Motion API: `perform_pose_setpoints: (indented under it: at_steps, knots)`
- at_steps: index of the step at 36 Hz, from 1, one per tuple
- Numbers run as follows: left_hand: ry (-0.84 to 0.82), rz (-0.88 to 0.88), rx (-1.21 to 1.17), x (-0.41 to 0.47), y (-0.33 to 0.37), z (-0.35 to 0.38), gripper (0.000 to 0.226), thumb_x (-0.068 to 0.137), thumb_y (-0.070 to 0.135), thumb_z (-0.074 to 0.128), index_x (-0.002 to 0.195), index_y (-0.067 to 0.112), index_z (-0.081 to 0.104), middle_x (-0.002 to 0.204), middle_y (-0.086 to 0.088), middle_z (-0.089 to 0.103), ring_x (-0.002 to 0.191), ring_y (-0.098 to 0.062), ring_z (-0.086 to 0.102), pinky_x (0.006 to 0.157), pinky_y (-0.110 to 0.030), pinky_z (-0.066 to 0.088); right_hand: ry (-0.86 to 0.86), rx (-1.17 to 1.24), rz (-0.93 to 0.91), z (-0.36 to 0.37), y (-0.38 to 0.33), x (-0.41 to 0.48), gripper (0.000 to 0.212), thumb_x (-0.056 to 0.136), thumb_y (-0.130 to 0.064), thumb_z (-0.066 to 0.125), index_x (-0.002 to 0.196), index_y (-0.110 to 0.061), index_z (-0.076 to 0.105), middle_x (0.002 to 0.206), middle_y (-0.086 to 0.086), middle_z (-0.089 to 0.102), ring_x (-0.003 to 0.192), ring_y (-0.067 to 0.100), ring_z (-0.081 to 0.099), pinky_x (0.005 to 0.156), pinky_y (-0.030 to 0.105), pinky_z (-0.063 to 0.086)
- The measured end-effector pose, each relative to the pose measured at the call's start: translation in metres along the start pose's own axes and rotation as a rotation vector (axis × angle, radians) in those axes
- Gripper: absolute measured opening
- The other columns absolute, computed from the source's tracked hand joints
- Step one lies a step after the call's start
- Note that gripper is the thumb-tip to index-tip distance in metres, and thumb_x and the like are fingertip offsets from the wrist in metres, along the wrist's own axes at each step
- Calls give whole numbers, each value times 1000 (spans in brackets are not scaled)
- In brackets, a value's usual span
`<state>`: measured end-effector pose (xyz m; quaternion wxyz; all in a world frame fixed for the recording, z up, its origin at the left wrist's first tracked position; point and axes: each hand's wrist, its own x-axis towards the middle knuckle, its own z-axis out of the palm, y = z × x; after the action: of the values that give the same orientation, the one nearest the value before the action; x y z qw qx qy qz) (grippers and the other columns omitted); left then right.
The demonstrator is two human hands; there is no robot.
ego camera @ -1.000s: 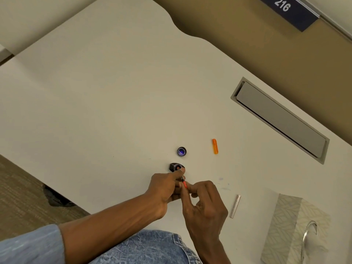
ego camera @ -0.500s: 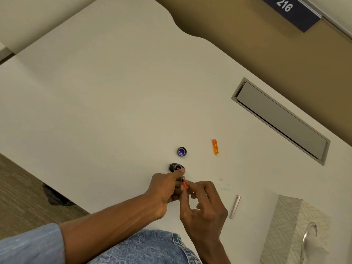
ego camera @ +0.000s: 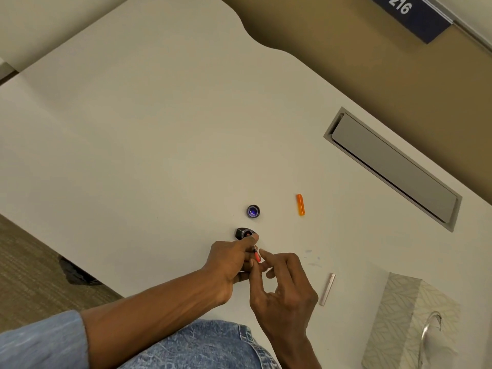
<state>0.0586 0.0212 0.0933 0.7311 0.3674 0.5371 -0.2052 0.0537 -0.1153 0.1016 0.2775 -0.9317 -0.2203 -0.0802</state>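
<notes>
Both hands meet low over the white worktop, close to the person's lap.

Left hand: fingers curled tight, pinching a thin dark rod with a red-orange tip. The tip pokes out toward the right hand. Something dark shows under the palm; cannot tell what.

Right hand: a second ago its fingers were bunched over the tip. They are looser now, index stretched out with its end against the red-orange tip, thumb dropped lower. Cannot tell whether it still pinches.

Rod itself has barely shifted, so I judge this a re-grip or a fine adjustment at the tip, not a finished step.

Just beyond the left fingertips, nearly touching: small black faceted cap with a red centre. Further beyond: round dark ring with a purple lens. Beyond and to the right: short orange translucent plastic piece. All three unmoved, so no part has yet been added.

Right of the right hand: flat silver metal strip.
</notes>
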Motion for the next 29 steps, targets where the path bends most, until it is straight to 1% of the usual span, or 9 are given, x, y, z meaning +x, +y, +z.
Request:
perform_pose_setpoints:
  at_steps: [1, 3, 6, 8, 12, 16, 20, 24, 29]
  knots:
    - [-6, 3, 0, 0, 0, 0, 32, 96, 33, 75, 90, 3, 78, 69, -12, 76, 67, -25, 73, 69, -37, 63, 1, -1, 1, 0, 0, 0, 15, 84, -16, 85, 99, -18, 82, 81, -4, 67, 63, 9, 61, 44, 30, 49]
    - [-11, 8, 6, -1, 0, -1, 31, 97, 33, 74, 90, 4, 78, 64, -9, 75, 62, -22, 72, 68, -36, 62, 5, -5, 4, 1, 1, -1, 15, 84, -14, 85, 98, -18, 82, 81, -3, 68, 62, 9, 62, 44, 29, 49]
    - [-10, 6, 2, 0, 0, 0, 31, 96, 33, 74, 90, 3, 78, 65, -9, 75, 65, -25, 74, 74, -39, 64, -2, -9, 6, 2, 2, 0, 12, 83, -16, 86, 94, -18, 82, 81, -3, 69, 62, 8, 62, 43, 28, 49]
    - [-2, 5, 4, 1, 0, 1, 30, 97, 32, 74, 88, 4, 77, 62, -8, 74, 64, -25, 73, 77, -40, 65, -12, -17, 6, 2, 3, 0, 11, 82, -18, 89, 90, -18, 81, 80, -3, 69, 61, 9, 61, 43, 28, 49]
    - [14, 5, 18, 1, 1, 2, 30, 97, 33, 73, 92, 4, 78, 73, -12, 76, 72, -28, 75, 79, -42, 65, -19, -25, 3, 2, 4, 1, 14, 81, -23, 91, 89, -18, 80, 79, -3, 70, 59, 10, 60, 43, 28, 49]
    - [16, 9, 23, 0, 1, 2, 32, 97, 35, 73, 93, 3, 78, 79, -15, 77, 77, -30, 75, 75, -40, 65, -15, -4, -6, 0, 3, 2, 18, 84, -24, 87, 101, -17, 83, 79, -3, 68, 59, 8, 60, 43, 26, 48]
    - [3, 12, 20, 0, 1, 2, 31, 97, 34, 73, 88, 4, 77, 73, -14, 76, 76, -31, 76, 82, -44, 66, -22, 7, -1, 1, 3, 1, 18, 84, -20, 89, 101, -20, 83, 81, -4, 68, 60, 8, 60, 43, 25, 46]
    - [-6, 16, 17, 0, 1, 1, 31, 98, 33, 73, 89, 4, 77, 66, -10, 75, 73, -29, 75, 78, -41, 65, -24, 9, -3, 2, 4, 1, 16, 83, -19, 89, 98, -19, 83, 82, -3, 69, 60, 8, 60, 42, 26, 47]
    - [-8, 15, 11, -2, 1, 2, 31, 97, 33, 73, 90, 4, 77, 73, -13, 77, 74, -29, 75, 74, -38, 64, -27, 5, -7, 2, 5, 0, 15, 82, -18, 91, 95, -18, 83, 81, -2, 70, 59, 9, 60, 42, 28, 48]
